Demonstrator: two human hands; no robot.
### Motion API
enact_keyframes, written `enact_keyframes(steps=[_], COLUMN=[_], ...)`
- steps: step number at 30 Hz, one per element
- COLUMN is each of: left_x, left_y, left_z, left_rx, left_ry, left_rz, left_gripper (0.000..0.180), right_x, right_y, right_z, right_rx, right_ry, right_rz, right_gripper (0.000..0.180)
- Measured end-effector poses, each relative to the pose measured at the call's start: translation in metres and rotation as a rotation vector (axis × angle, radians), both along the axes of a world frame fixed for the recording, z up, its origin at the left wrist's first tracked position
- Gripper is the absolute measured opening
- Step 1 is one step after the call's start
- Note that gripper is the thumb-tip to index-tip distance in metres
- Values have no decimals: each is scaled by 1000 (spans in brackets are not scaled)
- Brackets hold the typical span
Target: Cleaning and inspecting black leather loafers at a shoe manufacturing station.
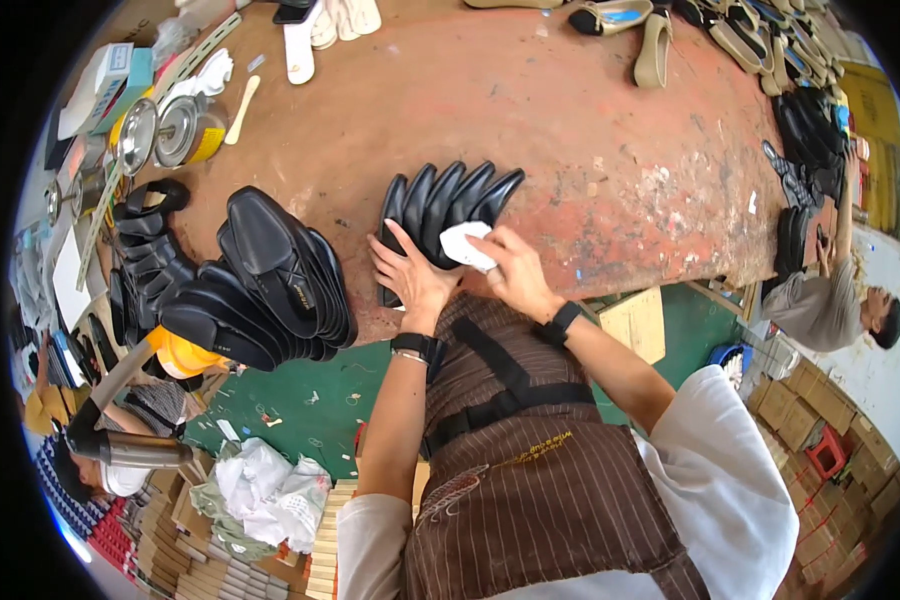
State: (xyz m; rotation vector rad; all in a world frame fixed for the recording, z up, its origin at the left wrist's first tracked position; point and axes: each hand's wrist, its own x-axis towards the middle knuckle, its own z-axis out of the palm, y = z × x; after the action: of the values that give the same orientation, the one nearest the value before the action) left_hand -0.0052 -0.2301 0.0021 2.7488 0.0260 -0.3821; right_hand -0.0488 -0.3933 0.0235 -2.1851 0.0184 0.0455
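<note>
A row of several glossy black shoes [454,192] stands close together at the table's near edge, their toes pointing away from me. My left hand [416,274] rests against the left side of this row, fingers spread and stretched out. In my right hand [520,272] a crumpled white cloth [464,246] is pinched, touching the near part of the shoes. The shoes' heel ends are partly hidden by my hands. Left of my left hand, black lace-up shoes [282,262] are stacked in leaning rows.
The worn red-brown table [570,130] spreads out ahead. Beige flats [653,50] crowd the far right, with black shoes [806,135] below them. Metal-lidded cans [180,130] and a pale stick [242,110] lie at far left. Co-workers are at the right [832,305] and lower left.
</note>
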Motion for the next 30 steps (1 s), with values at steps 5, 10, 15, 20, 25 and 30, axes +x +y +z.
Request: enact_keyframes(steps=[5,10,15,20,25,30], left_x=[9,29,-1,-45,-42,-49], left_y=[-15,21,44,60,64,72], left_z=[0,14,9,-12,12,20], left_rx=[86,-323,-1223,-1283,-1319,-1574], left_ry=[-18,139,624,672,882,789], left_rz=[101,257,474,531,586,1103], left_gripper=[127,127,74,63,54,48], right_x=[34,39,79,31,92,56], right_y=[-30,-18,-23,10,-23,0], right_z=[-41,33,60,67,103,84], right_rx=[29,366,-102,-48,34,-12], right_ry=[-38,-142,-328,14,-315,-29], right_rz=[-644,-51,-174,486,6,404], right_gripper=[31,50,47,42,43,41])
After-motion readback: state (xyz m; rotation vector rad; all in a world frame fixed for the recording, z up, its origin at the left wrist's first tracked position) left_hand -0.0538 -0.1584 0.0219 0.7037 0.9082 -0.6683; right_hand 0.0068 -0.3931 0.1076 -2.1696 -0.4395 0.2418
